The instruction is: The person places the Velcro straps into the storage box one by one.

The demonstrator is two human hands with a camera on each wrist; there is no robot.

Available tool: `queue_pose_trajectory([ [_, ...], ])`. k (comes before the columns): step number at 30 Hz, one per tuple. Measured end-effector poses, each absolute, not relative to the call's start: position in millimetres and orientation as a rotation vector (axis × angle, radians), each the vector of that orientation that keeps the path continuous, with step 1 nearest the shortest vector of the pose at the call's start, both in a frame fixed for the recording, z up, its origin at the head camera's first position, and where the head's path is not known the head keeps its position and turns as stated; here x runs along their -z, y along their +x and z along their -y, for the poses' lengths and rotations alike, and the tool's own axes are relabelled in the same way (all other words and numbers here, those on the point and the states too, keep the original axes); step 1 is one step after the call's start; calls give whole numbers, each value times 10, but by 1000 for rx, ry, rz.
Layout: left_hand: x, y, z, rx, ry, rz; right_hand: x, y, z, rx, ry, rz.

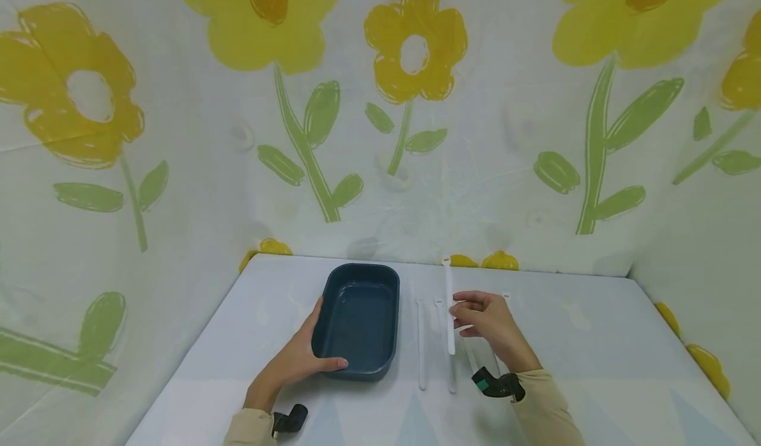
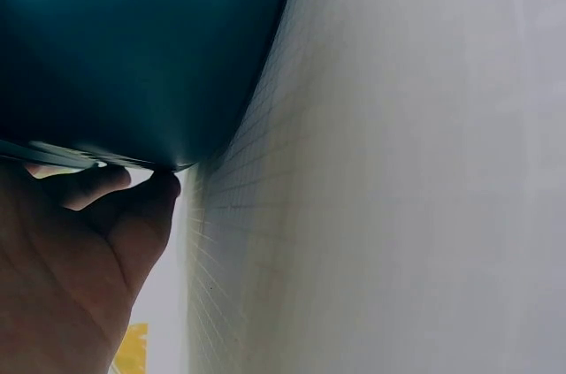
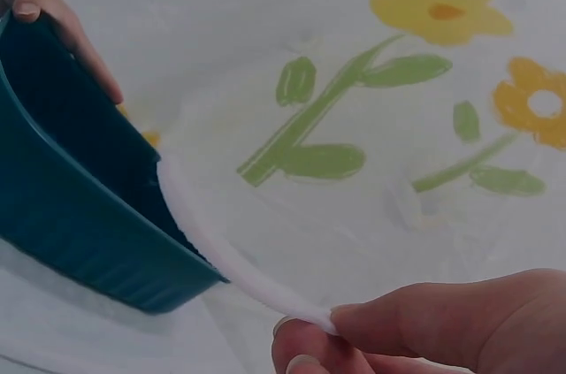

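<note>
A dark blue dish [image 1: 359,324] is set on the white table [image 1: 202,380], left of the middle, its open side facing up. Its left side is gripped by the left hand [image 1: 297,353]: the thumb is laid over the near-left corner of the rim, and the other fingers, partly hidden, are set against the outer left wall. A white strip [image 1: 448,297] is held by the right hand [image 1: 493,327], pinched between thumb and fingertips with almost no gap; in the head view it is seen to the right of the dish, roughly upright in the frame. In the right wrist view its far end is seen across the dish's rim, but whether they touch cannot be told. Between the dish and the right hand, 1 loose strip [image 1: 421,347] is laid lengthwise; another strip [image 1: 452,376] is partly covered by the held strip, and more are partly hidden by the right hand. A black device [image 1: 498,384] is worn at each wrist, by the beige sleeves [image 1: 549,406]. The table is backed by a white cloth [image 1: 487,188] printed with yellow flowers [image 1: 389,33] and green leaves.
</note>
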State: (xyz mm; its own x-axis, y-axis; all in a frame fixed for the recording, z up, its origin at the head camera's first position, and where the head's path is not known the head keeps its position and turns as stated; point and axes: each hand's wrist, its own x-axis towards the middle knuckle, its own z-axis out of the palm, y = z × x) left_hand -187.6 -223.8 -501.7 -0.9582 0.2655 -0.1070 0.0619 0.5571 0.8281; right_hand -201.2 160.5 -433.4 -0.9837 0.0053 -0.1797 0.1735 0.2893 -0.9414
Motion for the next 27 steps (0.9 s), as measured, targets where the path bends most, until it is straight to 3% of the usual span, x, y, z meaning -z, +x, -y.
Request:
queue_pose_trajectory([
  [27,5025,-1876,2230,-1344,251,-2595,4369,-2086,-1317,1876,121,-2348],
])
